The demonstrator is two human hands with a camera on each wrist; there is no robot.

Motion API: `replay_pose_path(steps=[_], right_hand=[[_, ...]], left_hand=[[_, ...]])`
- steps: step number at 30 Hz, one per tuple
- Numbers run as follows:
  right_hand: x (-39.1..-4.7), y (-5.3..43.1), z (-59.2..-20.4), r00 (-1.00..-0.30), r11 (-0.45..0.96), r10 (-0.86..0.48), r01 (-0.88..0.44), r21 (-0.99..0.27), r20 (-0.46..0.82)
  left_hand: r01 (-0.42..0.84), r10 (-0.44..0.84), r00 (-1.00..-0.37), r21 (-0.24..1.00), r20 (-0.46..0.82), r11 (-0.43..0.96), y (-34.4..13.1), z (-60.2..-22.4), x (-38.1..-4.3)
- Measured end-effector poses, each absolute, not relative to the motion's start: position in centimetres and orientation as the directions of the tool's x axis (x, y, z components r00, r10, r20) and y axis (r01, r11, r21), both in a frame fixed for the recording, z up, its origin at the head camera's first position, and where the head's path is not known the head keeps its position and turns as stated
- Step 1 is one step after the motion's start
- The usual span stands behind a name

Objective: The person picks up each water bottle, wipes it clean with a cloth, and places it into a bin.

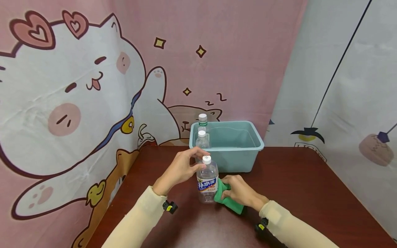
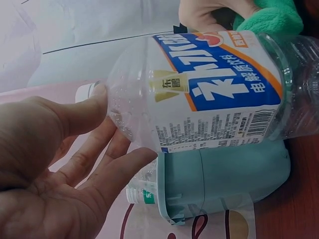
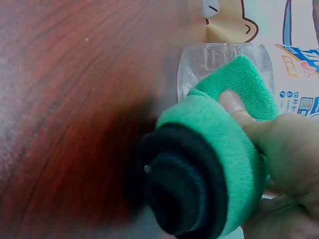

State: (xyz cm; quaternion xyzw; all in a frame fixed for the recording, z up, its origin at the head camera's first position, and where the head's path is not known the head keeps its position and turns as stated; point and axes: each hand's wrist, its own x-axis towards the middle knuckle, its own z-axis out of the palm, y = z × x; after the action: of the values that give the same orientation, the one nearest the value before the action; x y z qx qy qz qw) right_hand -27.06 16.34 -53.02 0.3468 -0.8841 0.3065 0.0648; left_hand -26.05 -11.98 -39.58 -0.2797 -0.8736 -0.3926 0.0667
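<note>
A clear plastic bottle with a white cap and a blue, white and orange label stands upright on the dark red-brown table. Around its neck, just below the cap, are the thumb and fingers of my left hand; the left wrist view shows the thumb on the near side. My right hand grips a green cloth and presses it against the bottle's lower right side. In the right wrist view, the bunched cloth touches the bottle near its base, and a dark round end sticks out of it.
Behind the bottle stands a light blue plastic bin. At its left end are two more clear bottles, one with a green-banded neck and one white-capped bottle. A cartoon-print curtain hangs behind the table.
</note>
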Motion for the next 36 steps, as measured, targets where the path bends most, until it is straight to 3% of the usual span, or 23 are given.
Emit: replay_pose_path(steps=[15,25,36], right_hand=[[-26.4,16.5,-49.3,-0.787,0.498,-0.436,-0.615,-0.611,0.436],[-26.1,15.4,-45.0,-0.789,0.504,-0.364,-0.613,-0.608,0.494],[-26.1,13.8,-43.0,-0.776,0.521,-0.394,-0.630,-0.576,0.493]], left_hand=[[0.571,0.449,-0.816,0.626,0.364,0.531,-12.3,-39.4,-26.1],[0.574,0.457,-0.815,0.609,0.357,0.548,-12.4,-39.9,-26.1],[0.589,0.467,-0.804,0.600,0.368,0.542,-12.6,-39.8,-26.1]])
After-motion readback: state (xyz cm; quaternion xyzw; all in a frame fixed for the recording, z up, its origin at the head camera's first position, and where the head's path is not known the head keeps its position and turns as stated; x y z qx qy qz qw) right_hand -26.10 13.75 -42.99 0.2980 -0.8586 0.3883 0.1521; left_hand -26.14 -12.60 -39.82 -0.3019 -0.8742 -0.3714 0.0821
